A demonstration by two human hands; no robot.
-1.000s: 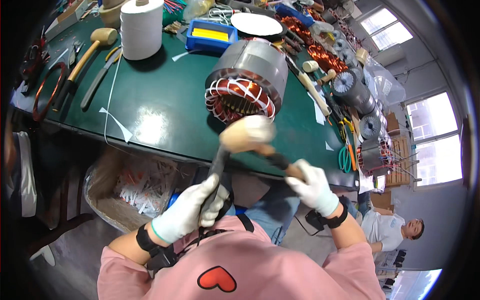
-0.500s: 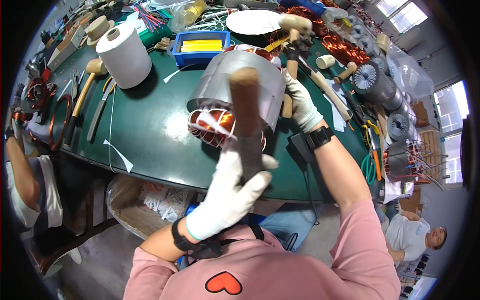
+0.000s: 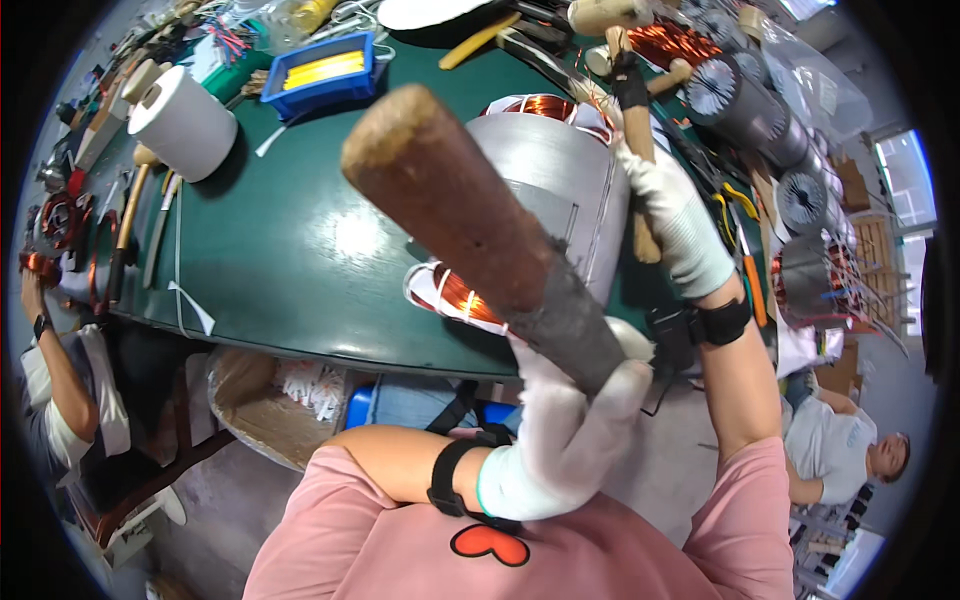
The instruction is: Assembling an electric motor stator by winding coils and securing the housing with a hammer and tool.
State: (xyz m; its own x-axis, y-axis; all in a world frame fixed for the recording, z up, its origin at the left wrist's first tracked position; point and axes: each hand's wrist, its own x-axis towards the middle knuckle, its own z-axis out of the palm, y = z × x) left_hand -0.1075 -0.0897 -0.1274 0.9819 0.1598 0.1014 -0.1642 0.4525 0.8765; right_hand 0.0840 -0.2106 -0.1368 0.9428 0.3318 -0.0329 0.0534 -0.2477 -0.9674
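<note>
My left hand (image 3: 560, 430), in a white glove, is closed around the dark grey lower part of a thick brown wooden handle (image 3: 450, 200). Its worn end rises toward the camera; I cannot tell what is at its other end. Behind it lies a grey metal motor stator (image 3: 545, 165) on its side, with copper coils (image 3: 465, 295) laced in white cord sticking out at both ends. At the stator's right side my right hand (image 3: 675, 215), also gloved, is closed on a wooden stick (image 3: 637, 130) with a black band.
A blue bin (image 3: 320, 75) with yellow strips and a white cord spool (image 3: 185, 125) stand on the green table (image 3: 290, 260). Mallets, pliers (image 3: 745, 235) and wire lie to the right. A waste bag (image 3: 255, 405) sits below the edge. Other people are at far left and right.
My left hand has moved right, and the wooden handle now tilts to the upper left, closer to the camera. The view has shifted, so the stator appears farther right. My right hand keeps the stick.
</note>
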